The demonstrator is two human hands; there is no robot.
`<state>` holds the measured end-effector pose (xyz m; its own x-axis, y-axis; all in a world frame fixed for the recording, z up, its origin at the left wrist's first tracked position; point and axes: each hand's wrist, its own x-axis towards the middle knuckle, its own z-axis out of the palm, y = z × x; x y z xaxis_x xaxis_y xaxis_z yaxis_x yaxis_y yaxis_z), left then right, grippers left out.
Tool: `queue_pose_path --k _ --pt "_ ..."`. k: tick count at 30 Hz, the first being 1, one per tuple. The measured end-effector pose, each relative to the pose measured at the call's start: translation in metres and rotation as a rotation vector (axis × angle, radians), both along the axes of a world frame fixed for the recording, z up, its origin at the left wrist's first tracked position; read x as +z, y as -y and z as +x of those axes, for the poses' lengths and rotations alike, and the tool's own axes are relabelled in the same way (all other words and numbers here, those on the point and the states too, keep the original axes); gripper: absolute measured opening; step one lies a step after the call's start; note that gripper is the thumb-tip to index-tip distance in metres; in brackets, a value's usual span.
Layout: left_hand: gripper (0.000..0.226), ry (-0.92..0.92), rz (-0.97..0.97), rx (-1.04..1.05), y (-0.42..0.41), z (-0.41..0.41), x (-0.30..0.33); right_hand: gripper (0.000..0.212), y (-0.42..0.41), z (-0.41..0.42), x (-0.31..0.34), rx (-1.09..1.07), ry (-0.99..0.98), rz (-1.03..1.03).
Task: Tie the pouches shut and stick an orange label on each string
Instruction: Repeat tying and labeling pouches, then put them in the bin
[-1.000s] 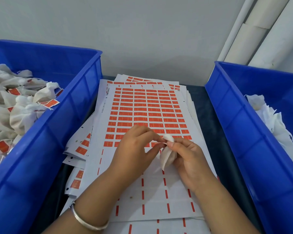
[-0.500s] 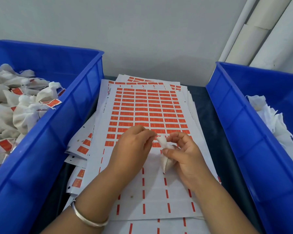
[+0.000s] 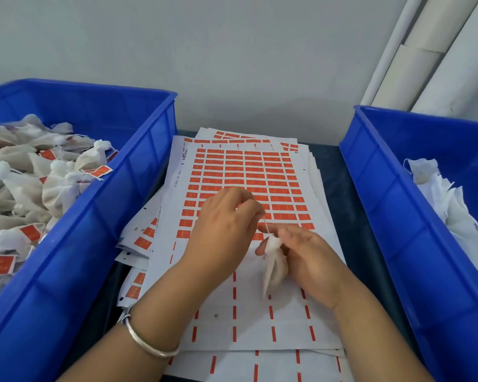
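My left hand (image 3: 226,221) pinches the string (image 3: 266,225) and draws it up taut, which I judge cinches the neck. Just right of it, my right hand (image 3: 307,255) grips the pouch (image 3: 273,264) by its gathered top, steadying it over the label sheets (image 3: 249,172) on the table (image 3: 337,172). The left bin (image 3: 116,216) holds tied, labelled pouches; the right bin (image 3: 392,205) holds untied ones.

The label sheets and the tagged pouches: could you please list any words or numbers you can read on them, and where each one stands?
Nothing can be read for certain.
Top label sheet: a line of small print runs along its left margin, too blurred to read.
Same sheet, top left corner: a small barcode-like mark, unreadable.
Orange labels on the sheet: faint pale marks, too small to read.
Orange tags on the pouches in the left bin: pale marks, blurred.
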<state>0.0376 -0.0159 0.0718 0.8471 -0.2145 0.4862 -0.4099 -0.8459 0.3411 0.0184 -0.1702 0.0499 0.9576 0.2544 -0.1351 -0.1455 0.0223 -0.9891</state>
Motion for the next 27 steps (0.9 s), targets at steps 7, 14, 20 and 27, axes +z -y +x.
queue_pose_path --k 7,14,20,27 --pt "0.016 0.059 0.04 -0.072 0.006 0.005 0.018 0.027 0.006 0.006 0.001 -0.194 0.005 0.103" --pt "0.032 -0.326 -0.172 0.165 0.008 0.028 -0.013 0.022 0.014 0.009 -0.001 -0.375 0.01 0.154" --pt "0.063 -0.488 -0.009 0.105 0.015 0.025 -0.056 0.03 0.014 0.015 -0.008 -0.422 -0.033 0.188" --pt "0.063 -0.53 0.162 0.052 0.016 0.032 -0.063 0.019 0.012 0.017 -0.015 -0.427 -0.04 0.179"
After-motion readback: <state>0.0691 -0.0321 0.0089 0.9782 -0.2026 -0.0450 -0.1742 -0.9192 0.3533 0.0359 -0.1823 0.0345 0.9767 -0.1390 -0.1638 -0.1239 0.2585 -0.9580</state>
